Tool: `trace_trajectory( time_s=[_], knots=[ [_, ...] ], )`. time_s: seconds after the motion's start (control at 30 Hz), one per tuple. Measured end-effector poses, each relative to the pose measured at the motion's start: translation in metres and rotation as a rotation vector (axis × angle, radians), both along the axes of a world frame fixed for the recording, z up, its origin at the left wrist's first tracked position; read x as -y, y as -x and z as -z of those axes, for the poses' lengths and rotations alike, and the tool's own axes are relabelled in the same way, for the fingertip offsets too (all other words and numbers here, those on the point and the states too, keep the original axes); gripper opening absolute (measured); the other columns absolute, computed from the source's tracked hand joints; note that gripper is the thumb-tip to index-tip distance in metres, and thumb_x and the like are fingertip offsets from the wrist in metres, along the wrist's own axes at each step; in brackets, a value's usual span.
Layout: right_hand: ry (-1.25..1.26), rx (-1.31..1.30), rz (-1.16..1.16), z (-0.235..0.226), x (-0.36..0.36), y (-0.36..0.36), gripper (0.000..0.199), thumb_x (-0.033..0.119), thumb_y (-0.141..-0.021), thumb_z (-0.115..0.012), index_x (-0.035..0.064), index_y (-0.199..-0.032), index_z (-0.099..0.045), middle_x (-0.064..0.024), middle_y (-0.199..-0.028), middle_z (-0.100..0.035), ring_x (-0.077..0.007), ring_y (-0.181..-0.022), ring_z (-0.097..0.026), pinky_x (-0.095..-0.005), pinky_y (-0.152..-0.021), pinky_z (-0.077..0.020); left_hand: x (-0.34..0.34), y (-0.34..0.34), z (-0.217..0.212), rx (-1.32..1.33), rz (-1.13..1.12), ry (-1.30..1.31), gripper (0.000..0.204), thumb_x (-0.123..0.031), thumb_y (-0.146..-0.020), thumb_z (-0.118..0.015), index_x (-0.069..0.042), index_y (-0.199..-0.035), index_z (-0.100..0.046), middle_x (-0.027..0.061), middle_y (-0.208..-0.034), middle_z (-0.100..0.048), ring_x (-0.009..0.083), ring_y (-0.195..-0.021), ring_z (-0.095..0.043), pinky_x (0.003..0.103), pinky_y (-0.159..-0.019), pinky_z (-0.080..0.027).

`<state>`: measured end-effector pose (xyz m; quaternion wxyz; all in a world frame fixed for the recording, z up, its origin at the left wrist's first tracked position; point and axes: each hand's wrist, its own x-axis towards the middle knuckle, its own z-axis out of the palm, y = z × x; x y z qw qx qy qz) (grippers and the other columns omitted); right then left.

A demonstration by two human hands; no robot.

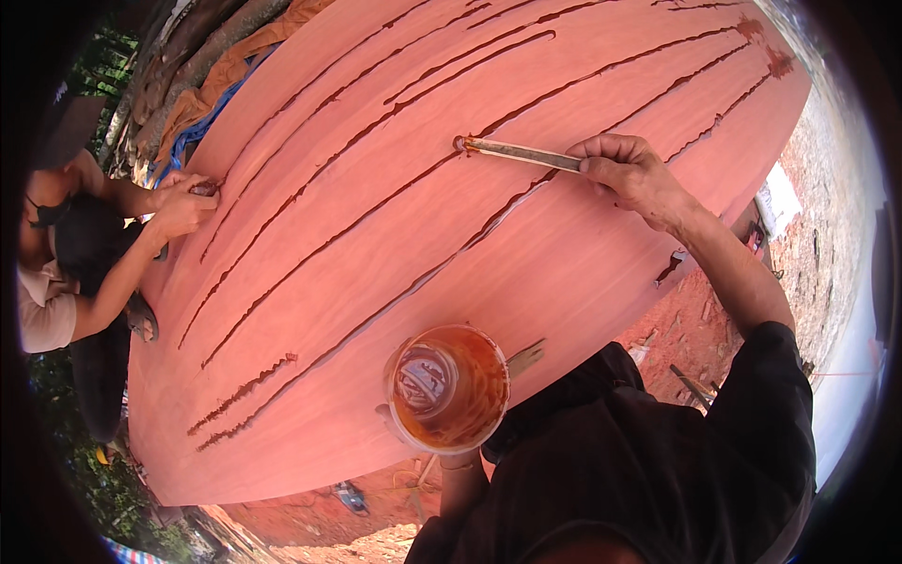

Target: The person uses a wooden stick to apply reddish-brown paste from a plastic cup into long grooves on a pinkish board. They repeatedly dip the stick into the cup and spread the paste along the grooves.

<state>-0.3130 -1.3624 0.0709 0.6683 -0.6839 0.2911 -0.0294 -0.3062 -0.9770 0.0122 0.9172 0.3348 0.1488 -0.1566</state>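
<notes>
Flat wooden stick [526,153], its tip coated in brown paste, is held out over the upper middle of a large, curved, pinkish wooden hull [564,254]. The tip is right at one of the dark brown lines [366,218] that run lengthwise along the hull, mostly side by side; whether it presses on the wood is hard to tell. The wearer's right hand [625,174] grips the stick's other end, thumb and fingers closed on it, the forearm reaching up from a dark short sleeve at the right.

Nearer the body, at lower centre, the left hand [458,459] holds up a round, see-through plastic tub [500,399] from below. Its fingers are mostly hidden behind the tub; what shows of them curls against the tub's left side. Brown paste [468,418] smears the inside walls, and the tub's open mouth faces the camera.

At the far left, a co-worker [47,301] in a light sleeve sits beside the hull, both hands together at its edge around a small dark object [205,189]. Behind them lie logs [202,47] and a blue tarp [202,120]. Reddish ground [686,320] shows past the hull's near edge.
</notes>
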Motion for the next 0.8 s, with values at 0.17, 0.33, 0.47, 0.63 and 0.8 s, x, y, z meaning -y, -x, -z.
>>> trace_trajectory(
  time_s=[0.17, 0.33, 0.47, 0.63, 0.8],
  knots=[
    [0.248, 0.116, -0.099, 0.009, 0.002, -0.002, 0.020, 0.009, -0.101, -0.062, 0.0001, -0.112, -0.076, 0.0040, -0.078, -0.063, -0.0028, -0.067, -0.049, -0.0217, -0.059, -0.0413, -0.002, 0.001, 0.001, -0.028, -0.003, 0.009, 0.062, -0.054, -0.107, -0.041, -0.010, -0.151, -0.047, 0.0148, -0.142, -0.057, 0.0321, -0.129, -0.058, 0.052, -0.099, -0.057],
    [0.514, 0.198, -0.156, 0.010, 0.001, -0.003, 0.019, 0.006, -0.100, -0.061, -0.0019, -0.111, -0.074, -0.0014, -0.077, -0.064, -0.0060, -0.068, -0.051, -0.0273, -0.062, -0.0464, -0.002, 0.003, 0.002, -0.044, 0.003, 0.016, 0.062, -0.054, -0.107, -0.042, -0.010, -0.151, -0.047, 0.0149, -0.141, -0.057, 0.0322, -0.129, -0.058, 0.052, -0.099, -0.057],
    [0.839, 0.308, -0.222, 0.002, -0.004, -0.004, 0.023, 0.000, -0.094, -0.063, -0.0016, -0.114, -0.074, -0.0088, -0.076, -0.064, -0.0153, -0.064, -0.059, -0.0320, -0.060, -0.0497, -0.002, 0.004, 0.003, -0.052, 0.012, 0.016, 0.062, -0.054, -0.107, -0.042, -0.010, -0.151, -0.047, 0.0150, -0.141, -0.057, 0.0323, -0.128, -0.058, 0.052, -0.099, -0.057],
    [1.299, 0.321, -0.369, -0.011, -0.010, 0.001, 0.036, -0.003, -0.084, -0.069, 0.0023, -0.119, -0.074, -0.0106, -0.073, -0.058, -0.0257, -0.063, -0.062, -0.0351, -0.054, -0.0507, -0.001, 0.004, 0.003, -0.059, 0.017, 0.022, 0.062, -0.054, -0.107, -0.043, -0.010, -0.151, -0.047, 0.0152, -0.140, -0.057, 0.0324, -0.128, -0.059, 0.053, -0.098, -0.057],
    [1.481, 0.334, -0.398, -0.010, -0.017, 0.003, 0.044, 0.002, -0.079, -0.069, 0.0063, -0.123, -0.072, -0.0088, -0.082, -0.058, -0.0243, -0.064, -0.063, -0.0364, -0.054, -0.0532, 0.000, 0.004, 0.004, -0.061, 0.025, 0.022, 0.063, -0.054, -0.107, -0.043, -0.010, -0.151, -0.048, 0.0153, -0.140, -0.058, 0.0325, -0.127, -0.059, 0.053, -0.098, -0.057]
  ],
)
